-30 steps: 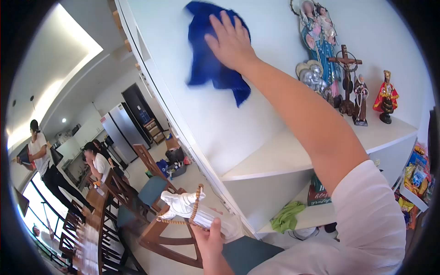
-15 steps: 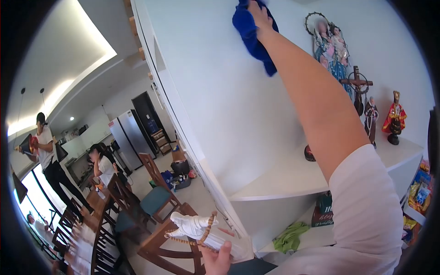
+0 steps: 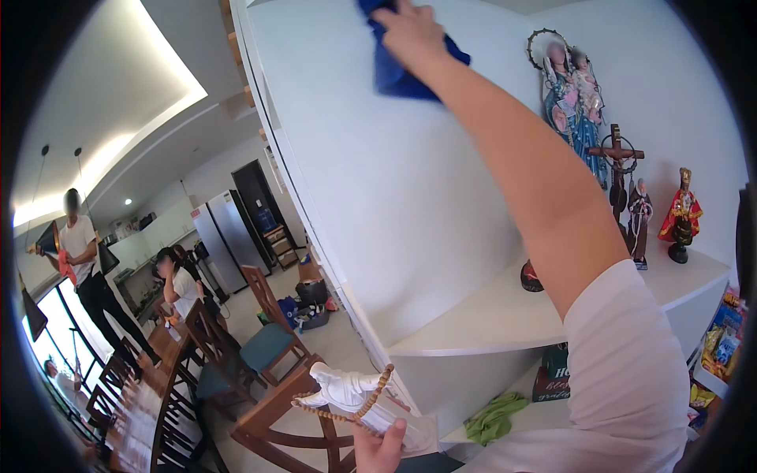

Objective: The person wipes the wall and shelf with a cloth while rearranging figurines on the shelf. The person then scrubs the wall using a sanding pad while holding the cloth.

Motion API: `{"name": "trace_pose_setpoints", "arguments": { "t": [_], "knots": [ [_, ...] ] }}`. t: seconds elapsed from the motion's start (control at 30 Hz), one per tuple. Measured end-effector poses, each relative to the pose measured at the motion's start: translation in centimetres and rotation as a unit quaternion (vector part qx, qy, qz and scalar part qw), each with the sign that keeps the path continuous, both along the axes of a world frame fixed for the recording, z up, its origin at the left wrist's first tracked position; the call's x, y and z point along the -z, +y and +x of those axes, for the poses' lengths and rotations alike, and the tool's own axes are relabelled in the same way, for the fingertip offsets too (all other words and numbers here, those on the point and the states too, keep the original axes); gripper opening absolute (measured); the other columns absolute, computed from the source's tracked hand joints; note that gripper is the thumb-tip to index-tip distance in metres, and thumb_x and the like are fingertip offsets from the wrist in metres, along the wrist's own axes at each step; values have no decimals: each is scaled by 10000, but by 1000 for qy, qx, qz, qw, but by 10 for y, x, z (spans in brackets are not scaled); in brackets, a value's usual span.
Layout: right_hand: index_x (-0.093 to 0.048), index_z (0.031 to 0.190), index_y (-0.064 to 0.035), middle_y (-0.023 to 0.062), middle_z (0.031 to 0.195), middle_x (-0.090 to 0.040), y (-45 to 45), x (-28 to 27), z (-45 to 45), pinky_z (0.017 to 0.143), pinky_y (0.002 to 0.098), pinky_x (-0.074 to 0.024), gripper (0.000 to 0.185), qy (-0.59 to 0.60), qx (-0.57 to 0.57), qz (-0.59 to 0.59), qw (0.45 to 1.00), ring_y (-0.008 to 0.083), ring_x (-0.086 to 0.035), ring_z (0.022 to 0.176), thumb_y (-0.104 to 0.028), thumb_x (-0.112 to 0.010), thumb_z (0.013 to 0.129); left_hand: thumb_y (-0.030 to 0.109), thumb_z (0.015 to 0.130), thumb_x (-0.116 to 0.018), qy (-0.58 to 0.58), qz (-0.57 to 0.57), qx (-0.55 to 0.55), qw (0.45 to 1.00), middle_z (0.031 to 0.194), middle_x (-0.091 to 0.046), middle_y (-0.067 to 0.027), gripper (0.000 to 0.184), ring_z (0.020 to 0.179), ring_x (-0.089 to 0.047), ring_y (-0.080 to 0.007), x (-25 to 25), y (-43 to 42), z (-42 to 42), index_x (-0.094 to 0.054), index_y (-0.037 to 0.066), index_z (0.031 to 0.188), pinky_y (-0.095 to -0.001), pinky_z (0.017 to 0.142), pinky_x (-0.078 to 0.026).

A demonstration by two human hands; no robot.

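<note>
My right hand presses a blue cloth against the upper part of the white wall panel above a shelf. Its fingers are bent over the cloth, and the top of the cloth runs to the frame edge. Low in the view, my left hand is wrapped round a white statuette with a string of brown wooden beads draped over it. The statuette is tilted, its head toward the left, in front of a wooden chair.
The white shelf bears a tall blue-robed statue, a crucifix and small figurines. Below lies a green cloth. Left are chairs, a long table and people, one person standing on it.
My right hand and the blue cloth moved up the panel from a second ago, then leftward since the middle frame. The statuette sits slightly lower and further right than at first.
</note>
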State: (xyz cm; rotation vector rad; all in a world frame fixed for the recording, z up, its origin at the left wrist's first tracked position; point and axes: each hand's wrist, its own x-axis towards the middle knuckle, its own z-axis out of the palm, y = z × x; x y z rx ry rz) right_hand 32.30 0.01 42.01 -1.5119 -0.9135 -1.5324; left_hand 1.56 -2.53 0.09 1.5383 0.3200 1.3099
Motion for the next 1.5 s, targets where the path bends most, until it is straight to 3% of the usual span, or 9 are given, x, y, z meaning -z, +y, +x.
{"name": "trace_pose_setpoints", "arguments": {
  "t": [0.23, 0.53, 0.63, 0.77, 0.83, 1.0, 1.1, 1.27, 1.5],
  "knots": [
    [-583, 1153, -90, 233, 1147, -529, -35, -9, 8, 880, 435, -470, 348, 60, -42, -42, 996, 373, -551, 1033, -79, -413, 850, 121, 864, -643, 25, -101, 22, 994, 607, -508, 36, 202, 462, -445, -51, 21, 11, 4, -525, 24, 997, -204, 399, -334],
    [-558, 1183, -97, 184, 1100, -627, -20, -30, 3, 850, 417, -482, 369, 73, 31, -104, 991, 334, -603, 1020, -93, -443, 833, 68, 865, -609, 59, -105, 31, 992, 733, -557, -3, 291, 551, -493, -67, 33, 35, -25, -478, 3, 1116, -205, 454, -378],
    [-569, 1154, -80, 183, 1100, -628, -30, -21, 2, 847, 421, -482, 342, 96, 44, -106, 989, 339, -604, 1014, -99, -446, 835, 33, 861, -593, 33, 65, -34, 997, 854, -561, -38, 360, 651, -522, -86, 27, 42, -29, -428, -4, 1179, -213, 515, -405],
    [-591, 1096, -54, 203, 1069, -625, -33, -18, 2, 847, 427, -482, 298, 122, 80, -108, 983, 334, -604, 1007, -100, -427, 851, 29, 864, -594, 35, -86, 54, 994, 945, -554, -51, 443, 758, -532, -101, 19, 39, -42, -380, -11, 1249, -236, 613, -435],
    [-603, 1076, -56, 189, 1071, -624, -26, 0, -5, 831, 434, -489, 290, -9, 66, -78, 995, 340, -611, 985, -105, -410, 866, 45, 868, -604, 43, -85, 86, 992, 927, -558, -41, 434, 758, -530, -100, 15, 36, -42, -399, -14, 1247, -239, 631, -439],
    [-653, 992, -52, 174, 1169, -574, -36, -16, 8, 867, 431, -469, 264, 117, 56, -91, 987, 328, -564, 1055, -132, -435, 865, 84, 870, -628, 69, -119, 58, 989, 930, -572, -41, 363, 769, -529, -96, 35, 28, -22, -468, -11, 1182, -229, 636, -435],
    [-514, 1267, -210, 140, 1217, -534, -28, -5, 3, 973, 462, -398, 404, 69, 87, -142, 984, 336, -474, 1177, -203, -442, 869, 61, 868, -616, 50, -75, 64, 994, 1011, -566, -61, 414, 857, -530, -120, 43, 24, -5, -425, -4, 1229, -254, 712, -447],
    [-598, 1157, -187, 85, 1305, -476, -16, -9, 76, 945, 544, -362, 356, 54, 154, 24, 986, 296, -417, 1232, -163, -452, 833, 5, 849, -599, 104, 15, 27, 994, 1110, -529, -77, 510, 959, -510, -142, 53, 18, 11, -352, 6, 1296, -281, 809, -438],
    [-686, 941, -60, 143, 1255, -510, -16, -9, 53, 888, 444, -441, 266, 53, 164, 162, 972, 305, -497, 1103, -215, -478, 879, 16, 847, -615, 31, -52, 54, 997, 1130, -526, -89, 541, 981, -510, -145, 63, 14, -4, -338, -1, 1312, -287, 826, -438]
  ]
}}
